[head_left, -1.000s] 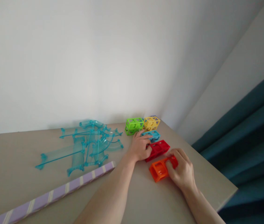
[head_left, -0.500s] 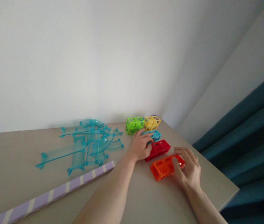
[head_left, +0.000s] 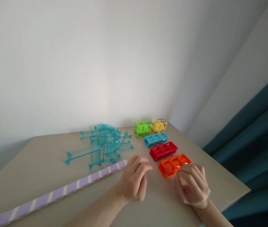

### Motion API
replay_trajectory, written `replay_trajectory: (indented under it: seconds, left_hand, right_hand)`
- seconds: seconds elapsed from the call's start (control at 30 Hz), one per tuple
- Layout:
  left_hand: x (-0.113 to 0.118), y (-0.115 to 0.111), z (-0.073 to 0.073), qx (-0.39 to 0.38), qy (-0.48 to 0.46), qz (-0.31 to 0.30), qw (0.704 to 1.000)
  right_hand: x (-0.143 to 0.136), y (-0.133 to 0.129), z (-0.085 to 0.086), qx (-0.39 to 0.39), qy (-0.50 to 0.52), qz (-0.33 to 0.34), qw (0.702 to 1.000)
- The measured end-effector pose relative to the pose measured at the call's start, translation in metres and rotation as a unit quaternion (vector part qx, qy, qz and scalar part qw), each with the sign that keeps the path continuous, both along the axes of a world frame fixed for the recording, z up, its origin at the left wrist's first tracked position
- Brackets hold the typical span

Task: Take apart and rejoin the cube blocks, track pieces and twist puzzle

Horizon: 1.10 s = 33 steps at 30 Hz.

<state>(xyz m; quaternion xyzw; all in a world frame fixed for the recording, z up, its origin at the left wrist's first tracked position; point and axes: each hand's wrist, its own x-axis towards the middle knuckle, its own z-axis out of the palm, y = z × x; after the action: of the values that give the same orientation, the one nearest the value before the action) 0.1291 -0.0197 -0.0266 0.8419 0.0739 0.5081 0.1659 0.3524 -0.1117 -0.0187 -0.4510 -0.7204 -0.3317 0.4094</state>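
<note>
My left hand (head_left: 135, 179) is over the table beside the tip of the purple striped stick, fingers loosely curled and holding nothing. My right hand (head_left: 193, 186) hovers at the near right end of an orange open-frame block (head_left: 174, 164), its thumb and fingers apart; whether a fingertip touches the block is hard to tell. Behind the orange block lie a red open-frame block (head_left: 163, 151) and a blue one (head_left: 156, 140), in a roughly parallel row. Farther back stand a green cube-frame block (head_left: 142, 129) and a yellow one (head_left: 159, 126).
Translucent teal track pieces (head_left: 96, 156) lie in a heap at the middle left. A purple stick with white stripes (head_left: 71, 188) crosses the table (head_left: 41, 164) diagonally. White wall (head_left: 77, 63) borders the back; a dark teal curtain (head_left: 254, 142) hangs past the right edge.
My left hand has drawn back toward me from the red and blue blocks, uncovering them. My right hand has let go of the orange block and moved slightly nearer. The view has shifted left.
</note>
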Motion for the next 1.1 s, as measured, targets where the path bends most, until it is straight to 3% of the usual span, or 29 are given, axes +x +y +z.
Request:
replay_trajectory:
  seconds: [0.13, 0.2, 0.27, 0.43, 0.5, 0.67, 0.8, 0.9, 1.1]
  left_hand:
    - [-0.086, -0.018, -0.002, 0.086, 0.147, 0.025, 0.985]
    - [-0.124, -0.020, -0.003, 0.074, 0.156, 0.082, 0.982]
    - [-0.153, -0.017, -0.001, 0.071, 0.109, 0.156, 0.979]
    - [-0.188, 0.016, 0.009, 0.063, -0.029, 0.376, 0.924]
    - [-0.192, 0.029, 0.011, 0.025, -0.030, 0.410, 0.911]
    - [-0.195, 0.046, 0.007, -0.046, 0.056, 0.353, 0.933]
    - [-0.194, 0.048, 0.005, -0.034, 0.130, 0.304, 0.943]
    - [-0.192, 0.046, 0.008, -0.027, 0.188, 0.280, 0.941]
    - [-0.188, 0.033, 0.020, -0.101, 0.290, 0.214, 0.927]
  right_hand:
    - [-0.052, 0.003, 0.001, -0.112, -0.090, 0.117, 0.983]
    - [-0.084, 0.011, 0.000, -0.157, -0.123, 0.169, 0.965]
    - [-0.119, 0.025, -0.003, -0.168, -0.155, 0.223, 0.948]
    - [-0.208, 0.070, -0.012, -0.140, -0.188, 0.280, 0.931]
    - [-0.232, 0.084, -0.010, -0.149, -0.179, 0.279, 0.931]
    - [-0.243, 0.095, -0.003, -0.267, -0.137, 0.251, 0.920]
    - [-0.235, 0.096, -0.001, -0.332, -0.118, 0.230, 0.907]
    - [-0.235, 0.096, 0.001, -0.324, -0.110, 0.235, 0.910]
    - [-0.224, 0.101, 0.014, -0.252, -0.004, 0.215, 0.944]
